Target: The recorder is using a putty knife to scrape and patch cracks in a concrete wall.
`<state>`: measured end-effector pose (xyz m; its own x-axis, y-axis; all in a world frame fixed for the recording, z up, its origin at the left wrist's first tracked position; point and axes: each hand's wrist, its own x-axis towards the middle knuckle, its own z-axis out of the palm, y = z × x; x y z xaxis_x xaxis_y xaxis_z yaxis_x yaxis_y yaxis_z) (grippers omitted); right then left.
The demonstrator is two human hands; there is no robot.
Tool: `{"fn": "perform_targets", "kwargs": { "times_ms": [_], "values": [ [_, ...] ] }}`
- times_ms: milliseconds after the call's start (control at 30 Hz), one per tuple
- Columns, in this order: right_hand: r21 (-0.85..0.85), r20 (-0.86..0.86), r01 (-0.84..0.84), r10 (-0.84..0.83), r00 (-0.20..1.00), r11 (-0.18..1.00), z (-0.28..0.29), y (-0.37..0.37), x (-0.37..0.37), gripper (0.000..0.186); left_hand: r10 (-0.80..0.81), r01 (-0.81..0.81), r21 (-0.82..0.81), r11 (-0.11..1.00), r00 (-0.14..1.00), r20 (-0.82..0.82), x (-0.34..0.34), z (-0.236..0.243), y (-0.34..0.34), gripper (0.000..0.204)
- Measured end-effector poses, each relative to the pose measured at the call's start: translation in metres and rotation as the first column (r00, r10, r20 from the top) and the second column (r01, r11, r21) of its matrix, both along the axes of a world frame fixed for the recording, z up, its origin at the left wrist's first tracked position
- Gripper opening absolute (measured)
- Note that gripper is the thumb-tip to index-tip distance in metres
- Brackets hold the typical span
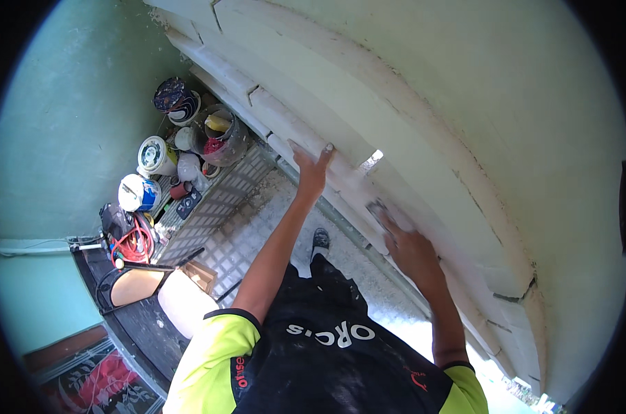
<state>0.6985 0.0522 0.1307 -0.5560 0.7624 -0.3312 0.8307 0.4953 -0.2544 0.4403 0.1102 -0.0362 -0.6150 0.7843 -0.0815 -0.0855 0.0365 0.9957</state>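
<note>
My left hand (pixel 313 169) rests on a pale ledge moulding (pixel 285 119), its thumb and fingers spread, with nothing seen in it. Further right and nearer to me, my right hand (pixel 411 252) is closed on a small flat grey tool (pixel 377 209) that lies against the same moulding. Motion smears the tool, and its exact kind is not clear. Whitish dust covers the moulding around both hands. Between the hands, a bright patch of light (pixel 372 160) shows on the pale surface just beyond the ledge.
Paint buckets (pixel 155 156) and a clear tub (pixel 231 141) stand on a rack at the left. A coiled red hose (pixel 133 243) lies beside a chair (pixel 135 284). My shoe (pixel 320 239) is on the dusty floor (pixel 275 200). Dark gaps break the moulding.
</note>
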Motion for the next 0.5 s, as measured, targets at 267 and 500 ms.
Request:
{"fn": "perform_targets", "kwargs": {
  "times_ms": [267, 500],
  "values": [
    [0.054, -0.046, -0.049, 0.051, 0.998, 0.997, 0.002, 0.024, -0.028, 0.047, -0.261, 0.260, -0.026, 0.965, 0.957, -0.130, -0.026, -0.040, 0.015, 0.121],
    [0.037, 0.098, 0.075, -0.079, 0.992, 0.996, 0.014, -0.026, 0.033, 0.050, -0.224, 0.223, -0.035, 0.974, 0.973, -0.056, -0.006, 0.012, 0.003, 0.127]
  ]
}}
